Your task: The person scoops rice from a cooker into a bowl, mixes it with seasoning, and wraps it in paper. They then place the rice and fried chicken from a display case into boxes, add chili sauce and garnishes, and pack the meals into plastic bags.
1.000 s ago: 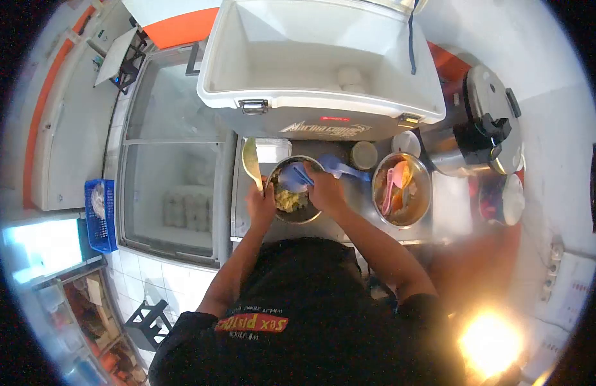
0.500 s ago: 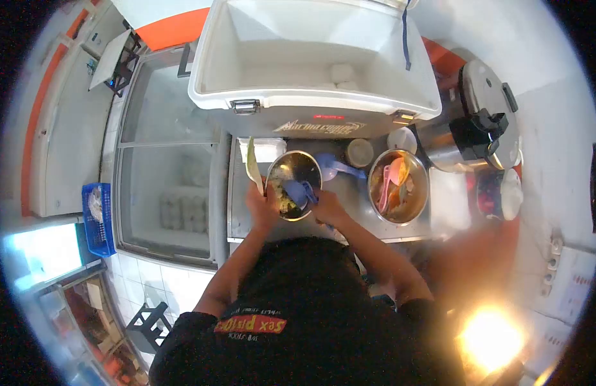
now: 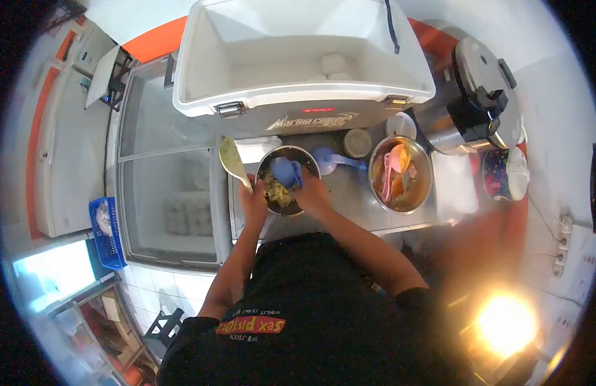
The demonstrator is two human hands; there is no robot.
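My left hand (image 3: 253,202) is closed around the handle of a pale rice paddle (image 3: 232,158), whose greenish-smeared blade points up and away to the left. That hand is against the left side of a round metal bowl (image 3: 315,159). Yellow-green chopped food (image 3: 278,192) lies inside the bowl. My right hand (image 3: 312,193) reaches over the bowl's right side and grips a small blue cup (image 3: 284,170) above the food. Its fingertips are partly hidden. A blue ladle (image 3: 336,159) lies just right of the bowl.
A second metal bowl (image 3: 428,186) holds a pink spoon (image 3: 387,177) and orange-brown food. Behind the counter stands a large open cooler (image 3: 246,106). A lidded jar (image 3: 357,143), rice cooker (image 3: 475,96) and white tub (image 3: 518,174) are to the right. A glass-topped freezer (image 3: 169,206) adjoins the left.
The paddle has swung outward to the left, showing more of its blade. My right hand has moved the blue cup up and left over the bowl. The head view has shifted slightly.
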